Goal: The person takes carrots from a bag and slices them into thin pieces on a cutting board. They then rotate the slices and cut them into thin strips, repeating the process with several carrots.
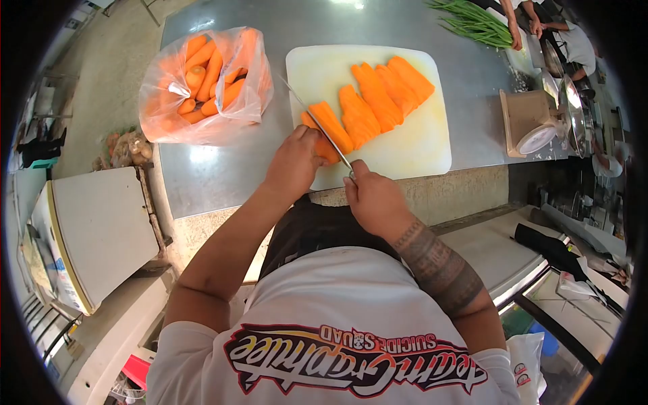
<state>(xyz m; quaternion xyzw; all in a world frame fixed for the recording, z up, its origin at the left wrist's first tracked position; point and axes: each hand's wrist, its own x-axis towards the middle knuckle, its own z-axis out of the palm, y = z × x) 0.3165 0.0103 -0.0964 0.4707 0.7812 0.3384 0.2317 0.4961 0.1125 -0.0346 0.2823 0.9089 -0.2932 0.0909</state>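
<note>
My right hand (373, 200) is closed around the handle of a knife (318, 125), whose blade slants up and left across the carrot at the near-left part of the cutting board (425, 154). My left hand (295, 160) holds a carrot piece (326, 150) beside the blade, its fingers bent and partly hidden. Just right of the blade lies a sliced carrot portion (332, 125). Further right on the white board, several groups of thin carrot slices (379, 96) lie fanned out in a slanting row.
A clear plastic bag of whole carrots (206, 84) stands left of the board on the metal table (226, 177). At the far right are a weighing scale (536, 138) and long green vegetables (476, 25), with another person's hands (525, 30) near them. A white appliance (101, 233) stands at left.
</note>
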